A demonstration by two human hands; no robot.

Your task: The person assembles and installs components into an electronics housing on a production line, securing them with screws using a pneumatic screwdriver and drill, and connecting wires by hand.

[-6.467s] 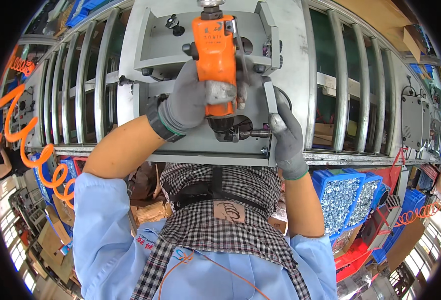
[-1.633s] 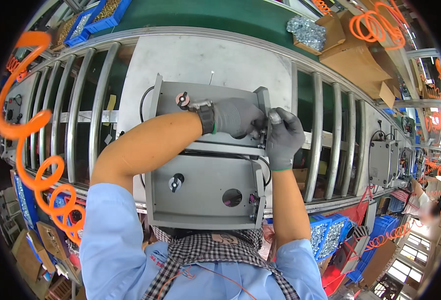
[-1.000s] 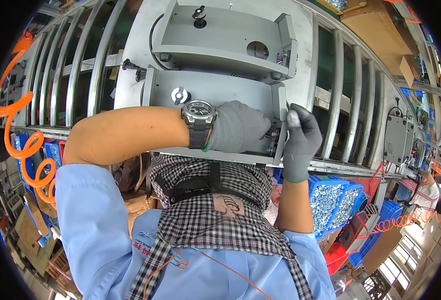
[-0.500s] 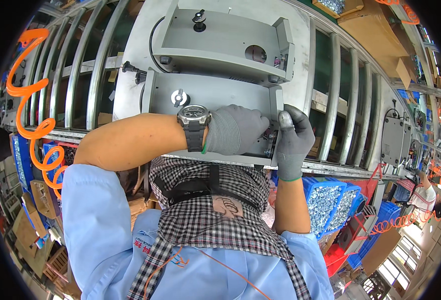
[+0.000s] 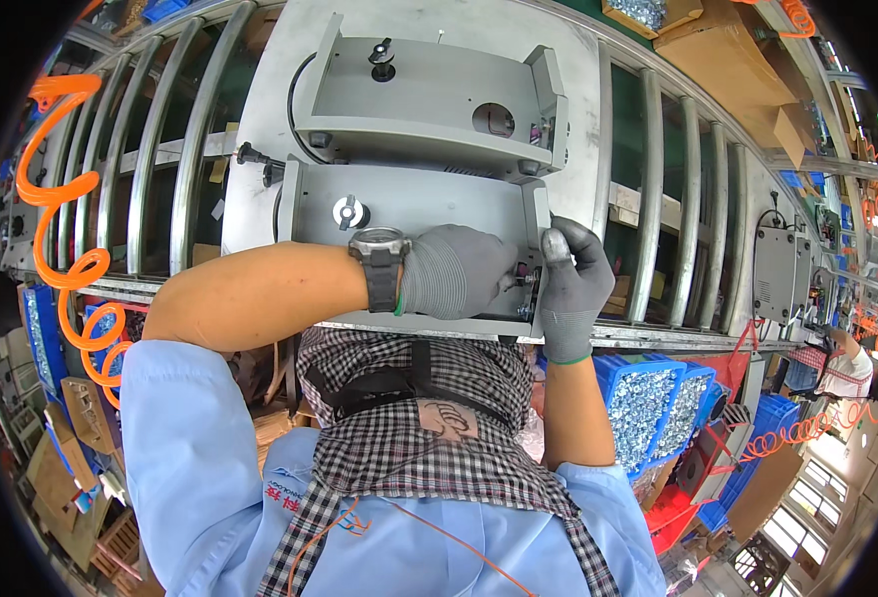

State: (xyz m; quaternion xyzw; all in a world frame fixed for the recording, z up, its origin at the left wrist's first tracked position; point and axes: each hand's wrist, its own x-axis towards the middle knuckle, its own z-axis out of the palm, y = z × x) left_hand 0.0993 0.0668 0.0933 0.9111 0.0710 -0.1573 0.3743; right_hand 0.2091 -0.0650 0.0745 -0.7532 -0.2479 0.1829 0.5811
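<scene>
Two blue bins (image 5: 658, 398) sit below the conveyor's near edge at the person's right, both heaped with small silvery screws (image 5: 640, 413). Farther along the line, an open cardboard box (image 5: 648, 12) holds more shiny hardware. From the head view, both gloved hands meet at the right end of the nearer grey metal housing (image 5: 414, 214), which lies on the roller conveyor (image 5: 165, 149) just before a second housing (image 5: 429, 95). Reaching across, the left hand (image 5: 459, 271) is curled closed against the housing's right edge; what its fingers pinch is hidden. Beside it, the right hand (image 5: 570, 284) has thumb and fingers closed around the housing's end flange, fingertips touching the metal.
</scene>
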